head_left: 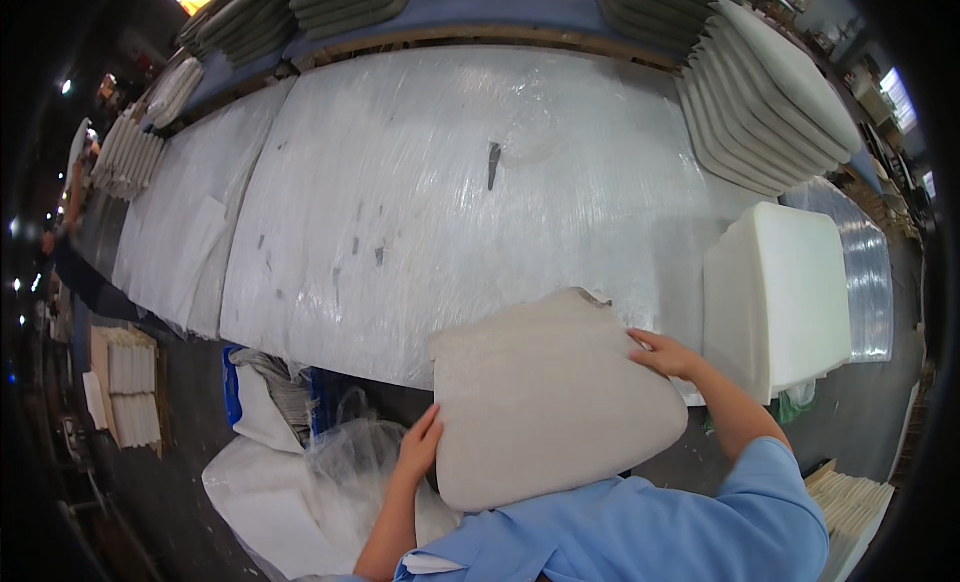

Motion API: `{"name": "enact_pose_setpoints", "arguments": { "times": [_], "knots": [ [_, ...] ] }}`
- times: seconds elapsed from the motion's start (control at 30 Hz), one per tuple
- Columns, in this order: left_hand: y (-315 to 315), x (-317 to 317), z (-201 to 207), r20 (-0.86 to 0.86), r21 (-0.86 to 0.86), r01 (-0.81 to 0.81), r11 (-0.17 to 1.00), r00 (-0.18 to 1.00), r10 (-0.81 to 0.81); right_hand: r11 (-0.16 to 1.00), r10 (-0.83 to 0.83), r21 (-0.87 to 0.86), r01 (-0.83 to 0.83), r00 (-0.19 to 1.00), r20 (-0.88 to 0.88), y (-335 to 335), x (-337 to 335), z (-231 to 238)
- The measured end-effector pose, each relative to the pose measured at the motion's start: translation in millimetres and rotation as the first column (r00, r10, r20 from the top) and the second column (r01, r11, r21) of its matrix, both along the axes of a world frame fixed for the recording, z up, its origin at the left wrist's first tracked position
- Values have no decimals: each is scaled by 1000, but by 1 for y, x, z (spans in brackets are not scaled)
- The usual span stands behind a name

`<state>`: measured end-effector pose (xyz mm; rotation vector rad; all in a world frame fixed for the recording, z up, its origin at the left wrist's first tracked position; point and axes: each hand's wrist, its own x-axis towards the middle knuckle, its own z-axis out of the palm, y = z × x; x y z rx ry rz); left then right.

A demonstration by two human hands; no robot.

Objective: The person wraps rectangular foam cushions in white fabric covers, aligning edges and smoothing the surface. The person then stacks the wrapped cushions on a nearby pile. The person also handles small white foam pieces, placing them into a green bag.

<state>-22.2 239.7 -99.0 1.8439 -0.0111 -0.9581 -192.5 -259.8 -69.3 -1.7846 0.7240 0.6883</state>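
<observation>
Covering part of the near edge of the plastic-wrapped table, a beige panel is gripped by two hands, set apart: at its left edge by the left hand, at its upper right edge by the right hand. Farther right, a white foam stack is seen.

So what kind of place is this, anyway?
Probably a workshop or factory handling cushions or seat pads: there's a wide plastic-covered table, a stack of matching pads toward the far right, and a beige pad being held up close.
</observation>
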Motion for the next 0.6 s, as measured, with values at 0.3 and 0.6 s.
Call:
{"name": "enact_pose_setpoints", "arguments": {
  "times": [0.3,0.6],
  "knots": [
    [-24,-52,112,-347,-450,-625,638,781,520,620,-778,421,662,587,223,96,-69,87],
    [-76,36,127,828,-286,-115,951,470,306,686,-290,-204,698,520,804,102,23,122]
  ]
}}
